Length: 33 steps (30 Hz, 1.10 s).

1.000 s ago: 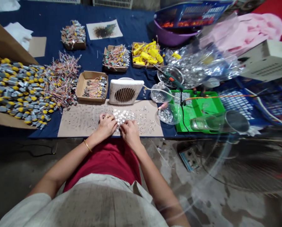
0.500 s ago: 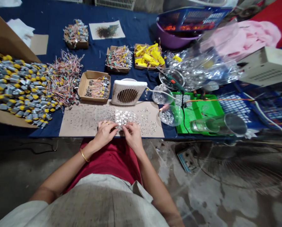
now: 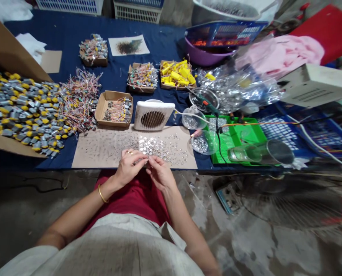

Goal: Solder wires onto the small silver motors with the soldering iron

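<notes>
My left hand (image 3: 130, 167) and my right hand (image 3: 160, 172) meet fingertip to fingertip over the front edge of a cardboard sheet (image 3: 86, 153). Both are closed in a pinch; whatever lies between the fingertips is too small to name. Just beyond them, shiny small metal pieces (image 3: 150, 144) are spread over the sheet, and tiny dark bits (image 3: 110, 143) lie scattered to the left. A white square fan (image 3: 154, 115) with a brown grille stands behind the pieces.
Motors with yellow ends (image 3: 24, 111) and wired parts (image 3: 80, 99) are heaped at left. Small boxes (image 3: 102, 109) stand behind the sheet. At right are a clear bowl (image 3: 201, 143), a green tray (image 3: 255, 132) with cups, a soldering iron (image 3: 209, 104) and cables.
Both hands have lifted off the metal pieces and drawn back towards my body, fingertips now together. The view has shifted slightly.
</notes>
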### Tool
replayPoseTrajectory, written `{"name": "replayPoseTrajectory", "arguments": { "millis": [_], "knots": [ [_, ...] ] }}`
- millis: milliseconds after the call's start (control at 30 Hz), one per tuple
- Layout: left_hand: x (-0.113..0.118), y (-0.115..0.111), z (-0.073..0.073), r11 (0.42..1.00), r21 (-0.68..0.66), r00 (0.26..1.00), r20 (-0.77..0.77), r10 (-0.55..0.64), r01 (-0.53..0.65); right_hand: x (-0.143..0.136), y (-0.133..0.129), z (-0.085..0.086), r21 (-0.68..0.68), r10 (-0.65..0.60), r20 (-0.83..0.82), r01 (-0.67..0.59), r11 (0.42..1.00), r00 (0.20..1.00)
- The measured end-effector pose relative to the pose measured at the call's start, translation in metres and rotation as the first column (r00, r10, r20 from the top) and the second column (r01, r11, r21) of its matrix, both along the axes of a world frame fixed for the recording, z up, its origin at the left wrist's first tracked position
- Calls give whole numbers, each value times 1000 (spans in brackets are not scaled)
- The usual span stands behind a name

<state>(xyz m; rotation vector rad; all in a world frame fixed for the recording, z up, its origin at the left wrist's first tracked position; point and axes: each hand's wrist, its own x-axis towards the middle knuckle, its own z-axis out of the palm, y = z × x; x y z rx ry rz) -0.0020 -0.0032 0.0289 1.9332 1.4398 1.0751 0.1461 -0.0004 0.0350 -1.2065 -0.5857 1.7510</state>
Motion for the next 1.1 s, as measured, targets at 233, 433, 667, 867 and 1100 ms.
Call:
{"name": "replayPoseTrajectory", "arguments": {
  "millis": [233,433,667,867,1100],
  "knots": [
    [-3,1,4,995,90,992,-126,-27,38,9,-2,7,98,67,213,-90,991,975],
    [-5,1,4,993,61,975,-206,-84,98,22,5,6,89,176,233,-201,975,956],
    [-6,-2,-1,995,60,991,-105,-79,86,23,5,6,149,179,307,-233,961,935],
    [-6,-5,-5,995,81,998,4,-60,59,20,2,9,204,155,375,-244,948,914],
    [-7,-5,-5,997,68,999,35,-40,37,17,1,8,215,144,423,-254,943,894]
  ]
}}
